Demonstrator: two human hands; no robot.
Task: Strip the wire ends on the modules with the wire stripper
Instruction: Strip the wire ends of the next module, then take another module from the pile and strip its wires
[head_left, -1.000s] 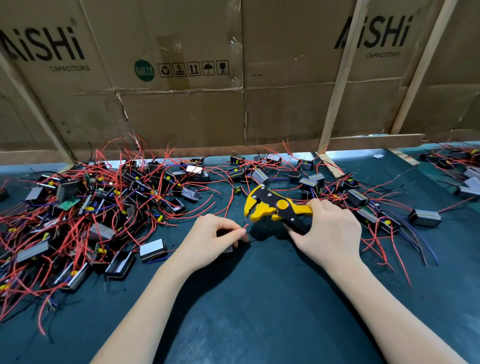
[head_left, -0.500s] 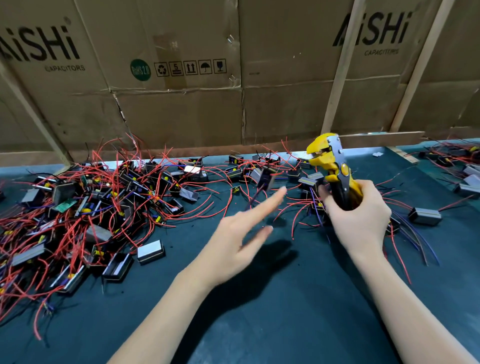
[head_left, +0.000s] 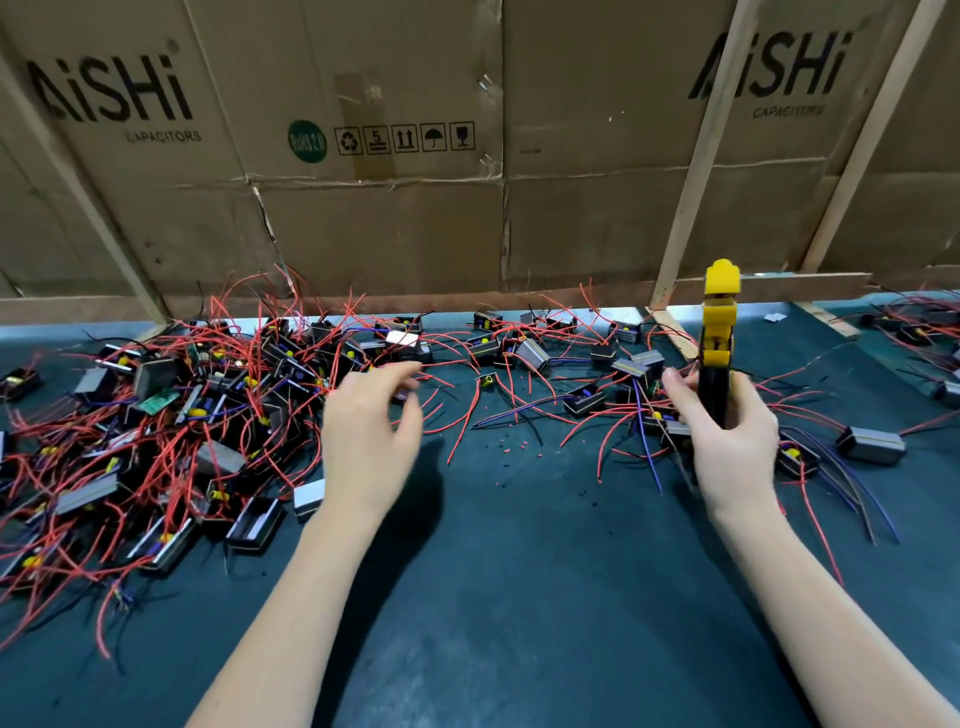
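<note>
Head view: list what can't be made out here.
- Left hand: fingers motion-blurred over the pile of modules; whether they hold anything is unclear.
- Wire stripper: handles hidden inside the right hand; seen edge-on, so its jaws can't be read.
- Wire ends: too small to tell stripped from unstripped.
- More modules: cut off by the right edge.

Dark teal tabletop (head_left: 519, 597), backed by flattened AiSHi cardboard boxes (head_left: 374, 218) with pale wooden slats (head_left: 691, 182) leaning across them.
</note>
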